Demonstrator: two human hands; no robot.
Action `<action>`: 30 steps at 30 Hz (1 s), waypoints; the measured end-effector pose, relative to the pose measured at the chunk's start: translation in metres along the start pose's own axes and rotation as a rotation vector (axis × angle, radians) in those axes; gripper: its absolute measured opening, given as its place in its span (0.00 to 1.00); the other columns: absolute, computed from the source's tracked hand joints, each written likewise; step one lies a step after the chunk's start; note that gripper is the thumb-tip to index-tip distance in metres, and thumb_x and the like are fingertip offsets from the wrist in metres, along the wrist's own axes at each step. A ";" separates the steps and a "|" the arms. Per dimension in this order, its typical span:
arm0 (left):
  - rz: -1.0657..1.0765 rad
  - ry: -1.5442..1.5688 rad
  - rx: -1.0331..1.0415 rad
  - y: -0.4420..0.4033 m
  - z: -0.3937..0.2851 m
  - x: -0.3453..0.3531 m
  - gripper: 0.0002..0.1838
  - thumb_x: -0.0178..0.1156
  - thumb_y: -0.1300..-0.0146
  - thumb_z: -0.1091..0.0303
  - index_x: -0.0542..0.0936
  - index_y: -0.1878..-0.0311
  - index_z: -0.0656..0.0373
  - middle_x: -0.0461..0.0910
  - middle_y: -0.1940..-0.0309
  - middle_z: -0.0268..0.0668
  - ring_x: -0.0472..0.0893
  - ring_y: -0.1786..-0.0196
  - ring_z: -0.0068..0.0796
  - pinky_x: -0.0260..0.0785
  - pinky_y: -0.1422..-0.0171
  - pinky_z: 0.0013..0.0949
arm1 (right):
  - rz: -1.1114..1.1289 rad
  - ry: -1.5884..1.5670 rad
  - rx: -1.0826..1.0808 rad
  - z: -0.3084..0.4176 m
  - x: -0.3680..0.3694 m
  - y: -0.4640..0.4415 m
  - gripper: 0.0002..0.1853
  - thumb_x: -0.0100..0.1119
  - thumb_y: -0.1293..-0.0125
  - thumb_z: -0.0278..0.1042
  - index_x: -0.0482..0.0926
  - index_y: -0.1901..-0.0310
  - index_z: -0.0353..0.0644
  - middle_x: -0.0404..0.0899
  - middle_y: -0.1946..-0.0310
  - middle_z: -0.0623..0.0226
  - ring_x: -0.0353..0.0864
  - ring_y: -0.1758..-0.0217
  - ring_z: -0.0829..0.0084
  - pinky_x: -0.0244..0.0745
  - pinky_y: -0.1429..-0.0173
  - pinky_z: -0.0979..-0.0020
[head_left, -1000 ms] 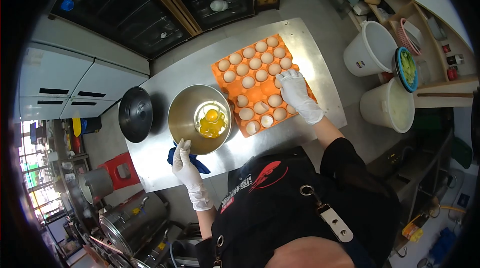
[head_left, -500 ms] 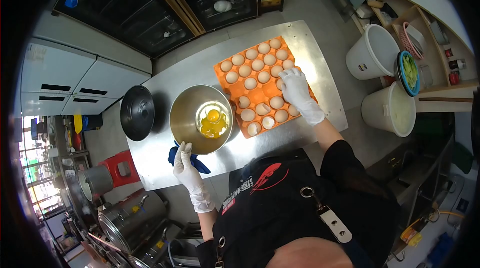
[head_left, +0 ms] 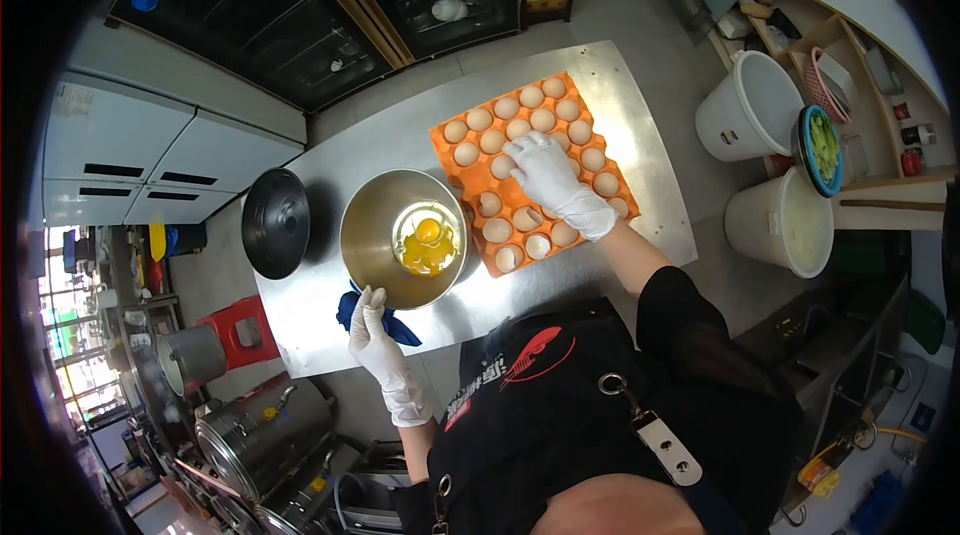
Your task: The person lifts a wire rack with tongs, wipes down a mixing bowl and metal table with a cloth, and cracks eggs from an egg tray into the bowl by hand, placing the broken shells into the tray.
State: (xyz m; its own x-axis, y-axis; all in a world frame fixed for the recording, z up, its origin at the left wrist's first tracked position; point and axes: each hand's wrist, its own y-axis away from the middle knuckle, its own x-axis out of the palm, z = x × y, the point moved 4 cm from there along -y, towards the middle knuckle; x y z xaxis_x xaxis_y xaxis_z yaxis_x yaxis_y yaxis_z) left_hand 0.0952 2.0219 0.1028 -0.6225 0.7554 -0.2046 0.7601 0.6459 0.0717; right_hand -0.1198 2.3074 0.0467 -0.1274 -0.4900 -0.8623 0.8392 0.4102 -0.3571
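My left hand [head_left: 376,340], in a white glove, pinches the near-left rim of a steel mixing bowl [head_left: 365,220]. Cracked egg, yolk [head_left: 428,229] and clear white, lies in the bowl. A dark blue cloth [head_left: 400,331] is bunched beneath the rim beside this hand. To the right, an orange egg tray [head_left: 522,185] holds several brown eggs and, on its near side, opened shells [head_left: 537,246]. Over the tray's middle, my gloved right hand [head_left: 560,180] has its fingers and thumb around an egg [head_left: 501,167], partly hidden by them.
A black round pan or lid [head_left: 275,223] rests at the left of the steel table [head_left: 620,100]. White buckets [head_left: 735,110] stand on the right, one beneath a blue-rimmed bowl of greens [head_left: 820,148]. A red stool [head_left: 243,332] and a large steel pot [head_left: 260,435] are at lower left.
My right hand has moved left across the tray, from the right-side eggs to one near the middle. My left hand and the bowl have stayed put.
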 end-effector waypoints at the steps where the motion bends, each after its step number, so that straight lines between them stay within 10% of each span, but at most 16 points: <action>1: -0.005 0.004 -0.014 0.000 -0.001 0.000 0.17 0.47 0.23 0.69 0.77 0.41 0.70 0.84 0.52 0.45 0.82 0.47 0.31 0.73 0.37 0.33 | 0.041 0.022 -0.012 0.003 0.006 -0.002 0.13 0.62 0.43 0.31 0.80 0.55 0.41 0.79 0.57 0.63 0.75 0.46 0.61 0.69 0.43 0.59; 30: 0.144 -0.012 0.079 -0.036 -0.001 -0.014 0.17 0.47 0.24 0.72 0.75 0.40 0.72 0.83 0.50 0.45 0.80 0.46 0.28 0.70 0.37 0.30 | 0.130 0.242 -0.008 0.017 0.034 -0.007 0.10 0.57 0.45 0.25 0.79 0.60 0.45 0.78 0.60 0.67 0.75 0.48 0.64 0.68 0.38 0.60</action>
State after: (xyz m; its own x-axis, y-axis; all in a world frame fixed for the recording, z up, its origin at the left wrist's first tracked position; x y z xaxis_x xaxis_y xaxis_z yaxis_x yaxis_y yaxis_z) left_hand 0.0763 1.9876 0.1046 -0.5044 0.8376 -0.2098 0.8537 0.5203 0.0246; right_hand -0.1207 2.2749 0.0262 -0.1422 -0.2346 -0.9616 0.8526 0.4644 -0.2394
